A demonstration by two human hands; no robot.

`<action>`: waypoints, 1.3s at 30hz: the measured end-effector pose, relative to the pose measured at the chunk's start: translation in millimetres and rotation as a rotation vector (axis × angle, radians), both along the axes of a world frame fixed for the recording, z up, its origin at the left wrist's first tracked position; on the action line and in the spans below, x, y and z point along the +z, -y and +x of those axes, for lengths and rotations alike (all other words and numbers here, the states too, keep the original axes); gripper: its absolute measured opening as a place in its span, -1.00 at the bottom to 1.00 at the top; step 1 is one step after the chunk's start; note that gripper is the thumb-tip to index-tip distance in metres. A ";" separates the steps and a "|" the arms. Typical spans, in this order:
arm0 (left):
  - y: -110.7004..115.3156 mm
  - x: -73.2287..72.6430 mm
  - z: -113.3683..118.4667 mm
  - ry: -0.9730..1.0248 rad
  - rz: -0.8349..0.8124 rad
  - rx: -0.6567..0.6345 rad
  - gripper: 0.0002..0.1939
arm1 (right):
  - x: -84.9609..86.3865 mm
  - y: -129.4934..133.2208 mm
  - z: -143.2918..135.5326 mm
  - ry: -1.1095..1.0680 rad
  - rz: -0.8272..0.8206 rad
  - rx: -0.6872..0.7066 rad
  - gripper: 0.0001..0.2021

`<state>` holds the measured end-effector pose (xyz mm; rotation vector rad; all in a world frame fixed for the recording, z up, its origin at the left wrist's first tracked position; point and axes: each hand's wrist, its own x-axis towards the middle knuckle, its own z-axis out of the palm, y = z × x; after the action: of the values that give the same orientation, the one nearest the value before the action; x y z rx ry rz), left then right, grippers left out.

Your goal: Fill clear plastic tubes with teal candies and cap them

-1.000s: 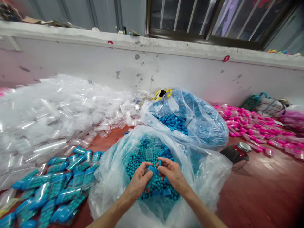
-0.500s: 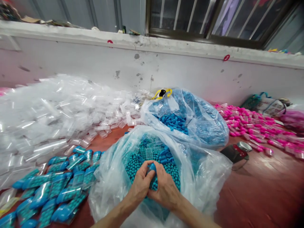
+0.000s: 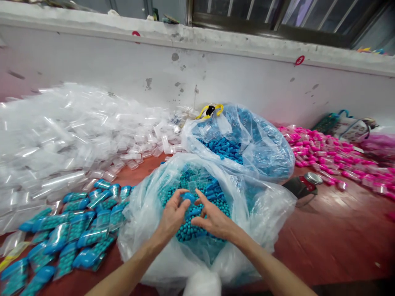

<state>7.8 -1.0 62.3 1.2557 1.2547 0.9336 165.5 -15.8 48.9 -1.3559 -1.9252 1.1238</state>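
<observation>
Both hands are over the open plastic bag (image 3: 135, 222) of teal beads (image 3: 220, 203). My left hand (image 3: 175, 211) pinches a rounded blue cap (image 3: 189, 197) between thumb and fingers; whether a clear tube is attached cannot be made out. My right hand (image 3: 212, 216) is just to the right of the cap, thumb and fingers apart, holding nothing. Blue pieces (image 3: 214, 189) and a clear tube (image 3: 192, 186) lie on the beads behind the hands. Filled tubes with blue caps (image 3: 77, 226) are piled to the left of the bag.
Clear empty tubes (image 3: 80, 127) are heaped at the left. Behind the bead bag stands another bag (image 3: 265, 144) with blue pieces. A dark jar with a metal lid (image 3: 313, 178) and pink-capped tubes (image 3: 333, 156) are at the right, on the red table (image 3: 333, 234).
My right hand has come away from the blue cap and opened. My left hand has moved slightly left and up with the cap. The camera view has tilted down.
</observation>
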 end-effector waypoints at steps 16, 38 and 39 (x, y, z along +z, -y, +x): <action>-14.9 16.5 -122.3 -1.023 0.689 0.513 -0.64 | -11.7 -3.0 22.0 0.571 0.239 0.052 -0.79; -70.5 -49.0 19.1 -1.052 0.218 -0.385 -0.78 | -40.2 -2.9 26.0 0.888 0.354 -0.008 -0.90; -70.5 -49.6 17.6 -1.039 0.204 -0.389 -0.78 | -40.4 -2.8 26.8 0.886 0.343 -0.008 -0.91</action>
<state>25.5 69.5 12.7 2.1852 1.5940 0.0653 192.3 -13.0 8.5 -1.8129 -2.5276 0.1162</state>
